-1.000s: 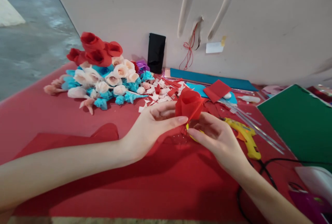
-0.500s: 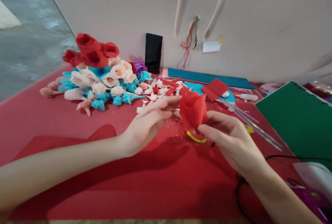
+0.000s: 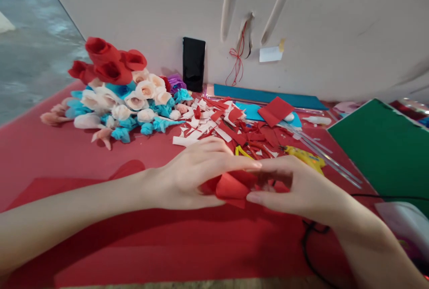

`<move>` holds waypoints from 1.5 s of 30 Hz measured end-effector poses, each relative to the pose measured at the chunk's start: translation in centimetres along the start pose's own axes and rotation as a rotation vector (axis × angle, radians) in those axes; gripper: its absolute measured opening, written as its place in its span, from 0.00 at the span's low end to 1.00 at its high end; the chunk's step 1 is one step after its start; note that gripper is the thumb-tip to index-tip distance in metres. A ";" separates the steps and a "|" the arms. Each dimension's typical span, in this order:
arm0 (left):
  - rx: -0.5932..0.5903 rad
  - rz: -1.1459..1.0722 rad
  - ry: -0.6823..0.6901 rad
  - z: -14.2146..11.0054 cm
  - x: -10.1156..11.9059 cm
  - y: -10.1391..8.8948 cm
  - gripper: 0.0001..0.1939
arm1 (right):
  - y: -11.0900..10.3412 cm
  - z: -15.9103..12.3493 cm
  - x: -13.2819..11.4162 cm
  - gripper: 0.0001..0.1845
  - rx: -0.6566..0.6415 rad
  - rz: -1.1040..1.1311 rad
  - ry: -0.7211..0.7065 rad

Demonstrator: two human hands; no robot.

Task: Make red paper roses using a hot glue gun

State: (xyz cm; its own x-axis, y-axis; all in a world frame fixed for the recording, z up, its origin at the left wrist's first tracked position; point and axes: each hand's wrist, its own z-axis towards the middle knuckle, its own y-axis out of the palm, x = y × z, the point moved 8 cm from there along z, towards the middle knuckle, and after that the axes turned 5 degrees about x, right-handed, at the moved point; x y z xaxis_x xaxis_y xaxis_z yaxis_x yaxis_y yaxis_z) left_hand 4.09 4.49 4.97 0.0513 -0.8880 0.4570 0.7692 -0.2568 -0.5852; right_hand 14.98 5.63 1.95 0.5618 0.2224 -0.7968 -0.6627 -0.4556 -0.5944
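A red paper flower [image 3: 233, 187] lies on its side between my two hands, just above the red table [image 3: 187, 246]. My left hand [image 3: 197, 175] wraps round its left part, with the fingers over the top and the thumb below. The fingertips of my right hand [image 3: 284, 184] pinch it from the right, and its lower end is partly hidden by them. Beyond the hands lie red-handled pliers [image 3: 259, 149], a yellow curved handle [image 3: 243, 151] and a yellow glue gun [image 3: 306, 157].
Finished paper flowers [image 3: 117, 97] in red, white and blue are heaped at the left. A black phone [image 3: 194, 64] leans on the wall. Paper scraps [image 3: 214, 123], a red paper stack [image 3: 276, 111], clear glue sticks [image 3: 321, 157] and a green board [image 3: 385, 150] lie behind and right.
Both hands have come down and nearer with the red paper flower. It has gone from upright to lying sideways, and my left hand has closed round it.
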 end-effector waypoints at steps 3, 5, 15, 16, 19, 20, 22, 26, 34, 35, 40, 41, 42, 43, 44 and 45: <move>-0.082 0.102 0.072 0.0 0.8 0.4 0.17 | 0.1 -0.3 -0.5 0.05 -0.027 -0.011 -0.015; -0.102 0.187 0.143 0.0 1.5 0.7 0.14 | 0.2 -0.4 -0.5 0.02 -0.047 -0.014 -0.013; -0.028 0.350 0.278 -0.3 2.8 0.6 0.08 | 0.1 -0.9 -0.5 0.06 -0.056 -0.089 -0.038; -0.021 0.352 0.279 -0.3 2.9 0.6 0.08 | 0.1 -1.0 -0.5 0.06 -0.060 -0.087 -0.044; -0.003 0.360 0.288 -0.2 3.1 0.4 0.08 | 0.1 -1.0 -0.7 0.05 -0.065 -0.091 -0.060; 0.004 0.362 0.295 -0.2 3.2 0.4 0.08 | 0.0 -0.9 -0.7 0.05 -0.063 -0.092 -0.060; 0.013 0.371 0.311 -0.2 3.2 0.4 0.07 | 0.0 -0.8 -0.6 0.05 -0.063 -0.096 -0.052; 0.031 0.394 0.311 -0.2 2.9 0.4 0.06 | 0.0 -0.7 -0.5 0.06 -0.070 -0.107 -0.037; 0.024 0.395 0.318 -0.3 2.8 0.3 0.07 | -0.3 -0.7 -0.4 0.05 -0.042 -0.097 -0.046; 0.020 0.386 0.318 -0.3 2.8 0.3 0.08 | -0.3 -0.7 -0.3 0.05 -0.045 -0.092 -0.043; 0.003 0.367 0.317 -0.4 2.5 0.4 0.08 | -0.2 -0.5 -0.2 0.05 -0.054 -0.068 -0.019; 0.001 0.368 0.318 -0.4 2.4 0.4 0.08 | -0.2 -0.5 -0.2 0.05 -0.053 -0.068 -0.019; -0.002 0.370 0.315 -0.4 2.3 0.4 0.08 | -0.3 -0.5 -0.2 0.05 -0.047 -0.067 -0.024; -0.008 0.373 0.308 -0.4 2.1 0.5 0.08 | -0.4 -0.4 -0.3 0.05 -0.039 -0.067 -0.031; -0.010 0.378 0.297 -0.4 1.9 0.5 0.08 | -0.5 -0.4 -0.3 0.05 -0.029 -0.066 -0.040; -0.009 0.384 0.284 -0.4 1.7 0.5 0.08 | -0.5 -0.3 -0.4 0.04 -0.020 -0.063 -0.049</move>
State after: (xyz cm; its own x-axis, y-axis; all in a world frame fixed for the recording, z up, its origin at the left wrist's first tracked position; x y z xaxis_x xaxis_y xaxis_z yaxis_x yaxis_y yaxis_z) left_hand 4.31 2.68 5.19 0.1535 -0.9881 0.0063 0.7230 0.1079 -0.6824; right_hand 15.29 5.54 2.59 0.5770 0.2930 -0.7624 -0.6162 -0.4566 -0.6418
